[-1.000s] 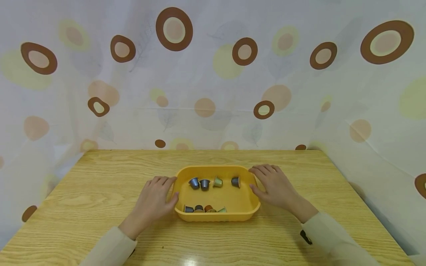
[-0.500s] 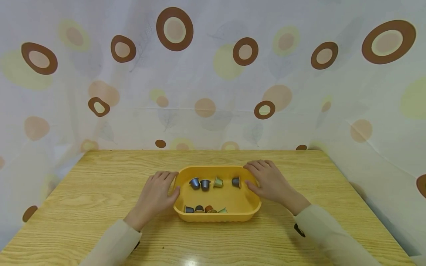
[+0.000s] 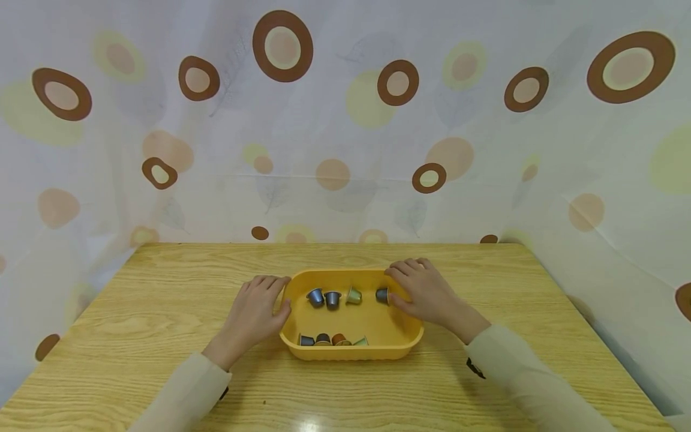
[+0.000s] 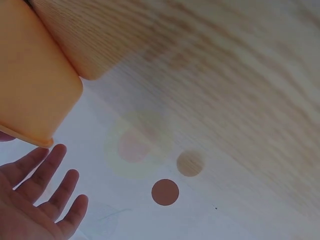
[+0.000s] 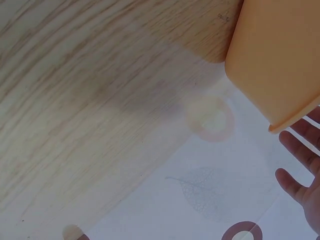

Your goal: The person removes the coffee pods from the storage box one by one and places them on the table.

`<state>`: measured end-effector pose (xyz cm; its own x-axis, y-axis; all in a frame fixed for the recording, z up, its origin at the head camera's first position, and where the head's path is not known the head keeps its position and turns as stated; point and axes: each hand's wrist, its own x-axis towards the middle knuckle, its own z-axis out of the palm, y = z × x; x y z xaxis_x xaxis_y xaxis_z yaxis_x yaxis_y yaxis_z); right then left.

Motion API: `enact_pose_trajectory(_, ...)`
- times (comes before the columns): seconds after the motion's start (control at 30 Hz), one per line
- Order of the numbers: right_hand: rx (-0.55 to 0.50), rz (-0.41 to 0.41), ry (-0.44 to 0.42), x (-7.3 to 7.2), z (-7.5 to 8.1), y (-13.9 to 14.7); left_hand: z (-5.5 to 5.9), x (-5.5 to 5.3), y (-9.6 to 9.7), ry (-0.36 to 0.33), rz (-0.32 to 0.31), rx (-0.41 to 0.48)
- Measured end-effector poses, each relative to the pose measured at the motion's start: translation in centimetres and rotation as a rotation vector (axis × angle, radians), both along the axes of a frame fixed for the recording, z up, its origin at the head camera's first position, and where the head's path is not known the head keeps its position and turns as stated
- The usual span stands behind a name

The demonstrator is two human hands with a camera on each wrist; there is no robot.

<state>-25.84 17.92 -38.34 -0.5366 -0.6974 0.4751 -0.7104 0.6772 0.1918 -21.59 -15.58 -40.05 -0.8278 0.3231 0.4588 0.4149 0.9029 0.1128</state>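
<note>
A yellow plastic tray (image 3: 351, 353) with rounded corners stands on the wooden table and holds several coffee capsules. Along its far side lie a blue capsule (image 3: 315, 297), a dark grey one (image 3: 332, 300), a pale green one (image 3: 353, 295) and another dark capsule (image 3: 381, 295). My left hand (image 3: 255, 312) is at the tray's left end, fingers loosely extended at the rim. Over the right end reaches my right hand (image 3: 426, 294), its fingers near the far rim and its thumb overlapping the dark capsule in the head view. Both wrist views show spread fingers by the tray's rim.
Against the tray's near wall are a black capsule (image 3: 323, 339), a brown-orange one (image 3: 339, 339), a light green one (image 3: 360, 341) and a further dark capsule (image 3: 306, 341). Patterned white cloth (image 3: 335, 132) hangs behind and beside the wooden table (image 3: 162, 300).
My right hand has moved left and slightly away from me, from beside the right rim to over the tray's interior. The left hand has shifted slightly toward the far rim. The capsules look unmoved.
</note>
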Motion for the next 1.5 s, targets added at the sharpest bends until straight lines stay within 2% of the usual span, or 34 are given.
enact_pose_trajectory(0.5,0.081,-0.001,-0.021,-0.1,-0.5,-1.1,-0.3,-0.1,0.0,0.007,-0.012,0.005)
enact_pose_trajectory(0.87,0.173,-0.032,-0.061,0.0,-0.5,-1.6,-0.3,-0.1,0.1,0.020,-0.016,0.006)
enact_pose_trajectory(1.0,0.201,-0.039,-0.057,-0.1,-0.5,-1.9,-0.2,-0.1,0.1,0.019,-0.014,0.003)
enact_pose_trajectory(1.23,0.242,-0.043,-0.003,-0.3,-0.8,-2.1,-0.2,-0.1,0.1,0.013,-0.010,0.004)
enact_pose_trajectory(1.5,0.288,-0.070,-0.006,-0.3,-1.0,-2.3,-0.3,-0.1,0.1,0.021,-0.012,0.002)
